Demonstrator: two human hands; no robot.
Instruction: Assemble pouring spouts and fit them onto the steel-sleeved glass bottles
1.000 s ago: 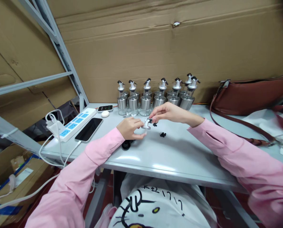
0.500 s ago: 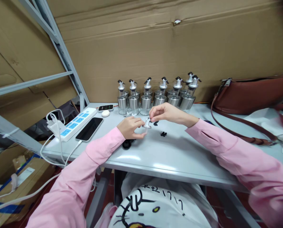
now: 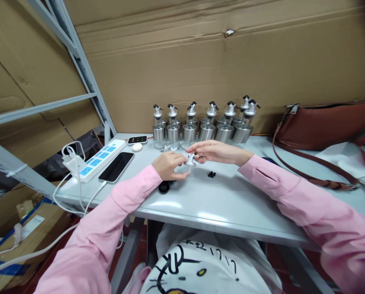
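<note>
My left hand [image 3: 170, 165] pinches a small silver pourer spout [image 3: 191, 159] by its side, just above the table. My right hand [image 3: 214, 152] is close against the spout from the right, its fingers stretched out over the top and the thumb apart below. Whether its fingertips touch the spout is hard to make out. A small black piece [image 3: 211, 174] lies on the table below my right hand. Beside my left wrist sits a round black part [image 3: 164, 187], partly hidden. Clear small pieces [image 3: 169, 148] lie behind my left hand.
Several glass-and-steel bottles [image 3: 189, 133] with pourer tops stand in rows at the back. To the left are a power strip [image 3: 102, 160], a phone [image 3: 116, 166], a white round object [image 3: 137, 147] and a small device [image 3: 137, 140]. A brown bag [image 3: 326, 124] rests at the right.
My right hand's fingers have gone from a pinch at the spout's tip to a straighter, looser pose over it. My left hand keeps its hold on the spout.
</note>
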